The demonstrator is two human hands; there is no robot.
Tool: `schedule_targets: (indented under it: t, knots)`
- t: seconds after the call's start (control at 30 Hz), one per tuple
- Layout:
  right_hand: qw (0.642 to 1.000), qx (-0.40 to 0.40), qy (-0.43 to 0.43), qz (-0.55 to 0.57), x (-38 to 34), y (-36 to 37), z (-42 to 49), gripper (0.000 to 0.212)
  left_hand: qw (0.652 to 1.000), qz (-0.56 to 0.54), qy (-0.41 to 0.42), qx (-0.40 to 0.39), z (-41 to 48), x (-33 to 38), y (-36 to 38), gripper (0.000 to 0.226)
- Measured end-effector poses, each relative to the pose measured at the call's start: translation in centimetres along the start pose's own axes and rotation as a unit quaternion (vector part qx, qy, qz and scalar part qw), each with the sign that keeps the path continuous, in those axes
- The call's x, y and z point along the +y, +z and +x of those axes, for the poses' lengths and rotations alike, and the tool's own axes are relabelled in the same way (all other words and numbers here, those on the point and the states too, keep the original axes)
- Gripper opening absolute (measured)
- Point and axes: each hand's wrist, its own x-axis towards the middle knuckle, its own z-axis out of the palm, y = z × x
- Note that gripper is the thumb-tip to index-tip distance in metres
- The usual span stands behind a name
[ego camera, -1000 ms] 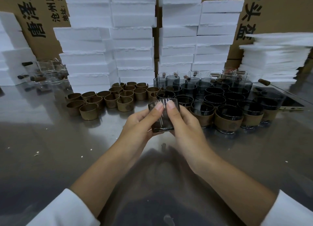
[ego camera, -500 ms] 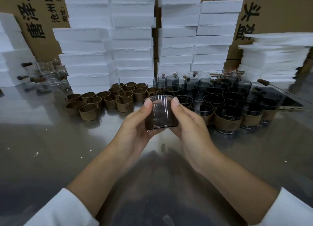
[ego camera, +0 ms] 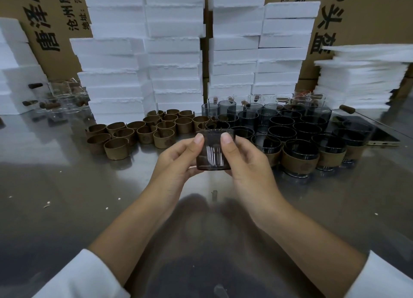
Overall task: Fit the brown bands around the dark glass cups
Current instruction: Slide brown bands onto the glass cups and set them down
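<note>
Both hands hold one dark glass cup point(ego camera: 213, 151) upright above the steel table, with no band on it. My left hand point(ego camera: 178, 161) grips its left side, thumb at the rim. My right hand point(ego camera: 245, 161) grips its right side, thumb likewise at the rim. Several loose brown bands point(ego camera: 143, 132) lie in a cluster behind and to the left. To the right stand several dark cups point(ego camera: 288, 128), the front ones wearing brown bands point(ego camera: 299, 161).
Stacks of white foam boxes point(ego camera: 169, 52) and cardboard cartons point(ego camera: 366, 14) wall off the back. Clear glasses point(ego camera: 64, 101) sit at the far left. A foam sheet pile point(ego camera: 362, 79) and a phone point(ego camera: 377, 134) lie at the right. The steel table point(ego camera: 67, 197) carries small crumbs.
The cup has been turned from tilted with its base toward me to upright, and my hands have lifted it slightly, thumbs shifting up to the rim.
</note>
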Motion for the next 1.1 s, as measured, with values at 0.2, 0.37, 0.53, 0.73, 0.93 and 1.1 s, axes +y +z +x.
schedule_targets:
  t: [0.2,0.37,0.53,0.73,0.93,1.1]
  knots:
    - [0.998,0.030,0.007,-0.052,0.3,0.0,0.1,0.060,0.998,0.031,-0.028,-0.047,-0.2,-0.3,0.2,0.051]
    - [0.999,0.019,0.012,-0.040,-0.1,-0.2,0.0,0.025,0.998,-0.022,-0.023,-0.045,-0.4,0.0,0.3,0.059]
    - [0.999,0.020,0.031,-0.015,-0.4,-0.2,0.0,0.037,0.997,-0.058,-0.032,-0.033,-0.3,0.2,0.3,0.070]
    - [0.997,0.020,0.075,0.001,-0.7,-0.5,0.0,0.043,0.995,-0.078,-0.037,-0.040,-0.3,0.2,0.0,0.062]
    - [0.992,0.032,0.118,0.033,-0.9,-0.5,0.2,0.064,0.993,-0.097,-0.030,-0.064,-0.2,0.0,-0.2,0.066]
    - [0.991,0.034,0.120,0.039,-1.1,-0.4,0.1,0.074,0.990,-0.111,-0.014,-0.082,-0.1,0.2,-0.1,0.065]
